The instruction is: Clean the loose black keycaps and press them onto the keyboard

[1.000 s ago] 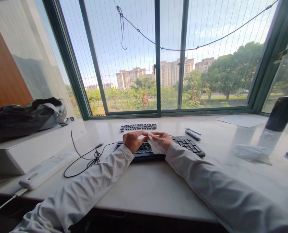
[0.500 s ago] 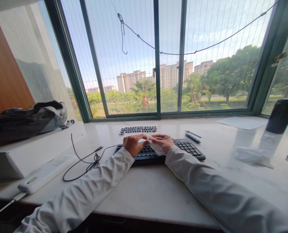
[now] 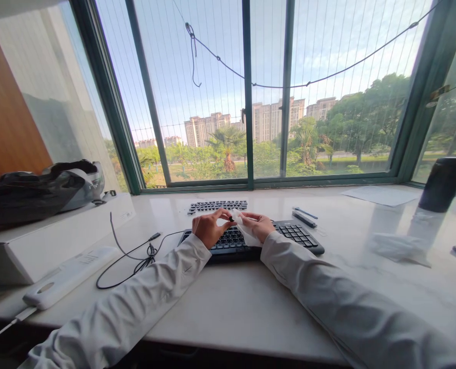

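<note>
A small black keycap is pinched between the thumb and fingers of my left hand. Close beside it, my right hand is closed on a white tissue, whose upper end touches or nearly touches the keycap. Both hands are held above a black keyboard; they and the tissue cover part of its middle. Behind the keyboard, several loose black keycaps lie in rows on the white tabletop.
A coiled black cable and a white power strip lie to the left, near a white box with a black bag on it. To the right are pens, a crumpled clear plastic bag and a black cylinder.
My left fingers have drawn slightly back from the tissue, so the black keycap now shows between them. My right hand still holds the tissue in nearly the same place.
</note>
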